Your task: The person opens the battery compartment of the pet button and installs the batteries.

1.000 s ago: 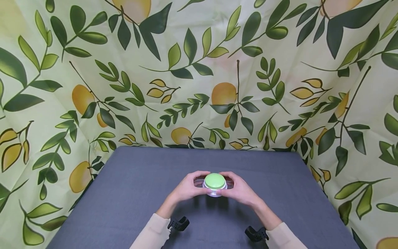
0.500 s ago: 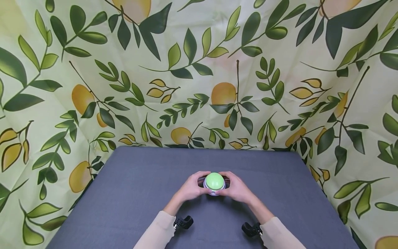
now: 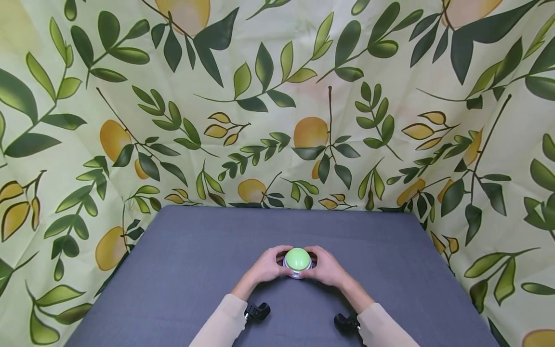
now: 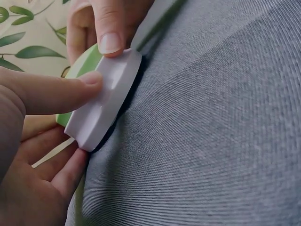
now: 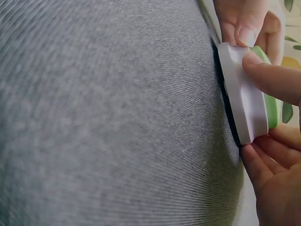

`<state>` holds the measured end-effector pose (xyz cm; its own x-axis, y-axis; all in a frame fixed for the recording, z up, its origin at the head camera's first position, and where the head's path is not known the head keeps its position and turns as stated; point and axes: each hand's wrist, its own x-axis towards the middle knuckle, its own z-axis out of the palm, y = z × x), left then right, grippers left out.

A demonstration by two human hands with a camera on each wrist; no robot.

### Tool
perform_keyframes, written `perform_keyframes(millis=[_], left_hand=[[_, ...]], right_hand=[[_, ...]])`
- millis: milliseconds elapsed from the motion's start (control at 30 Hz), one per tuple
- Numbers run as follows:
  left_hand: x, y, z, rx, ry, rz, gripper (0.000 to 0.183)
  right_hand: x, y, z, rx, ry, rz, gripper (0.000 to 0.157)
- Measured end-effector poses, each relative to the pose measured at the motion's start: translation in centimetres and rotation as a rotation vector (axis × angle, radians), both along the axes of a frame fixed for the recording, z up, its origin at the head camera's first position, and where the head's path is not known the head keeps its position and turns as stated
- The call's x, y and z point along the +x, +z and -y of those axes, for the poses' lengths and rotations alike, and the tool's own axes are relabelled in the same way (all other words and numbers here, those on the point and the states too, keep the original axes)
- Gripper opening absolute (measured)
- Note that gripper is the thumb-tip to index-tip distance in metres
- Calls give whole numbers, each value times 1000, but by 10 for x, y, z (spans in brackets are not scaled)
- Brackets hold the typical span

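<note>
A round push button with a green domed top [image 3: 297,259] and a white base [image 4: 106,101] is held between both hands near the middle of the table. My left hand [image 3: 268,265] grips it from the left, thumb on the near side of the base and the other fingers curled round the far side. From the right, my right hand [image 3: 326,266] grips it the same way. In the right wrist view, the white base [image 5: 244,94] is down at the cloth, with a thin dark band under its edge. The dome faces up, uncovered by the fingers.
A grey-blue cloth covers the table [image 3: 208,241]. Behind it and along both sides hangs a curtain [image 3: 269,120] printed with leaves and fruit. A black wrist strap mount [image 3: 258,312] sits at the left wrist, and another black mount [image 3: 345,322] at the right.
Both hands have lowered the push button to the tabletop. The shadows that lay beneath it on the cloth have drawn in, and its dome faces more toward the head camera.
</note>
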<state>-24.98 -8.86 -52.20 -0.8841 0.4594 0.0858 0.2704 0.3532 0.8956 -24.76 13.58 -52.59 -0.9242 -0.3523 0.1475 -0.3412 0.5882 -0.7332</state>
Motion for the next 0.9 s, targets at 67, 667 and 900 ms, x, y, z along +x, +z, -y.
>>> perform_keyframes(millis=[67, 667, 900], left_hand=[[0, -1, 0, -1, -2, -1, 67], [16, 9, 14, -350, 104, -243, 75], [23, 12, 23, -545, 168, -349, 87]], right_hand=[[0, -1, 0, 12, 3, -15, 71], [12, 14, -19, 114, -66, -54, 68], [20, 16, -32, 304, -163, -133, 68]])
